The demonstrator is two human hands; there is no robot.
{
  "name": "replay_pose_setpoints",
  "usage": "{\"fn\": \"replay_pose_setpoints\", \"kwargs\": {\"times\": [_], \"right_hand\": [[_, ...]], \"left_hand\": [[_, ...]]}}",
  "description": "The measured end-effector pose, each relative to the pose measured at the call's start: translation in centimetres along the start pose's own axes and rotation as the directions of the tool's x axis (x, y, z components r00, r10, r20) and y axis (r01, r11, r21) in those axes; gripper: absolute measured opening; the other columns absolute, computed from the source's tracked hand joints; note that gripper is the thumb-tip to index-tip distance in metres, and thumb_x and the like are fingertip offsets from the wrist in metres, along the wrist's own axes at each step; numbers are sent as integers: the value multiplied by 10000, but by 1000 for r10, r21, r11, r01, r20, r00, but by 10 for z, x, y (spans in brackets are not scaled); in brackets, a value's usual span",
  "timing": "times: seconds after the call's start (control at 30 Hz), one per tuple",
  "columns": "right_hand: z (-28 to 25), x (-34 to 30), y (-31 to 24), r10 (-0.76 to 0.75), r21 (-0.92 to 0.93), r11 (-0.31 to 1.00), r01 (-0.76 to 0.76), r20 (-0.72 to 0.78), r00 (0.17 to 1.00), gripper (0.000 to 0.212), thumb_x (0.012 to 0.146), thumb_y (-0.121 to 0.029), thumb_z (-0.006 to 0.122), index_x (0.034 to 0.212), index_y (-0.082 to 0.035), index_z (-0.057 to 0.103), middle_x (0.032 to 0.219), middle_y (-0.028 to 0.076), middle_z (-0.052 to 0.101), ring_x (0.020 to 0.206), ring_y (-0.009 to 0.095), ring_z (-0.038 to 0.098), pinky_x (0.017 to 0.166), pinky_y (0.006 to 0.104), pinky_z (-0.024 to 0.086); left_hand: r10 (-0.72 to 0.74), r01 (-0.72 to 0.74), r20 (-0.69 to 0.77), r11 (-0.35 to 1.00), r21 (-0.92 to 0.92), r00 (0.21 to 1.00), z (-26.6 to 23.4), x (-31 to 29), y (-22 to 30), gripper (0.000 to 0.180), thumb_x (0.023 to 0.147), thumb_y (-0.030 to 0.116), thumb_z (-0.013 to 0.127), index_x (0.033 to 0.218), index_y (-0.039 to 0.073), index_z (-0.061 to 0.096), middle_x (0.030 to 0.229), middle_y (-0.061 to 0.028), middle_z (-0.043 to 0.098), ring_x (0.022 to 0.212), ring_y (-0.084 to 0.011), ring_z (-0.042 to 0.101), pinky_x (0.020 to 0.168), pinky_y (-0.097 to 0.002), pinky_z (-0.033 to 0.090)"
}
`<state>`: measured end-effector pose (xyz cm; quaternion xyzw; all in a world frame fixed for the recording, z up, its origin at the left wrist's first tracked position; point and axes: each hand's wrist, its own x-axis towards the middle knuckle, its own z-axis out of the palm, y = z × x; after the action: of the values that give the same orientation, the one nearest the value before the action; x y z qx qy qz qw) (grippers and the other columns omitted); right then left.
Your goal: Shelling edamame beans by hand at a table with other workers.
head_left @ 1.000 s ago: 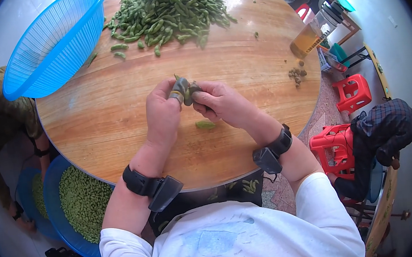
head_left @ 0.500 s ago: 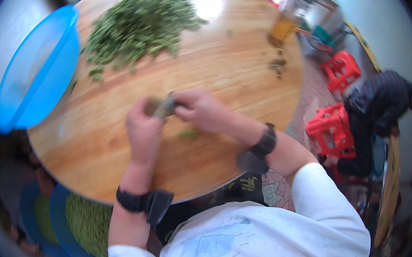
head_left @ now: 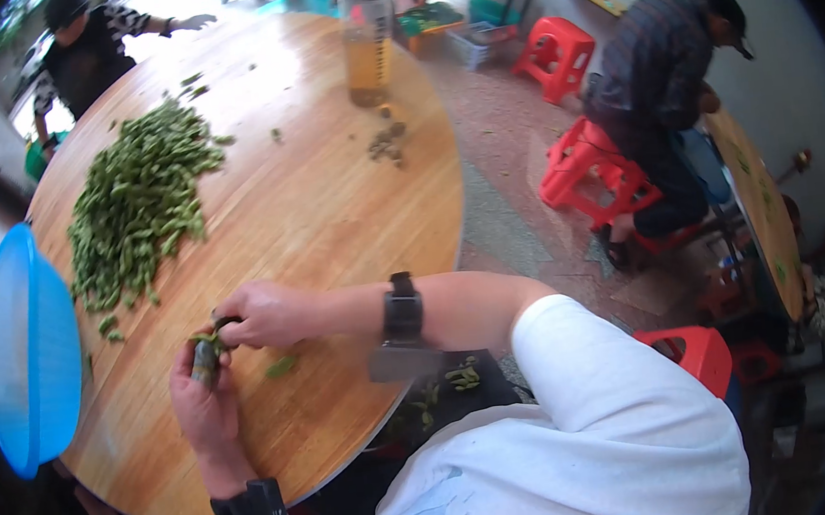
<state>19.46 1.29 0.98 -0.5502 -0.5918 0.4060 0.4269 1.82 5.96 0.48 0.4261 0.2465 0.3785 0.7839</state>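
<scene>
My left hand (head_left: 204,400) is raised just above the round wooden table, fingers closed around a green pod (head_left: 208,336). A grey-green, banded piece lies along its thumb; whether it is a finger wrap or a held thing I cannot tell. My right hand (head_left: 268,313) pinches at the pod's upper end, its fingertips meeting the left ones. Something dark shows at the right fingertips. Beside the hands, a loose green pod (head_left: 281,367) lies on the table. Farther off is a large heap of green pods (head_left: 140,196).
A blue plastic basket (head_left: 30,348) leans at the table's left edge. A bottle of amber liquid (head_left: 369,51) stands at the far edge, near small brown scraps (head_left: 388,144). Red stools (head_left: 557,56) and a seated person (head_left: 663,100) are to the right; another person (head_left: 90,60) is across the table.
My view has swung, so table, heap and basket appear farther left and lower. Both hands remain together at the pod, and the picture is sharper. The person across the table has come into view.
</scene>
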Motion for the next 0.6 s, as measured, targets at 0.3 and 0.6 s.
{"fn": "replay_pose_setpoints", "kwargs": {"times": [0.3,0.6], "right_hand": [[7,-14,-11,-277,-629,758,173,-71,958,99,798,-126,583,766,-38,553,655,183,580,634,362,591,539,442,461],[11,-5,-10,-24,-189,982,6,-90,996,159,844,-127,575,742,-5,575,521,57,469,482,95,439,458,270,356]], "left_hand": [[-20,20,-103,1000,3,995,9,11,-26,129,833,-12,535,941,34,589,844,-8,595,698,-68,546,592,-175,435],[65,-65,-91,998,5,994,10,4,-19,171,836,-54,456,917,2,595,796,-2,572,645,-38,495,558,-156,398]]}}
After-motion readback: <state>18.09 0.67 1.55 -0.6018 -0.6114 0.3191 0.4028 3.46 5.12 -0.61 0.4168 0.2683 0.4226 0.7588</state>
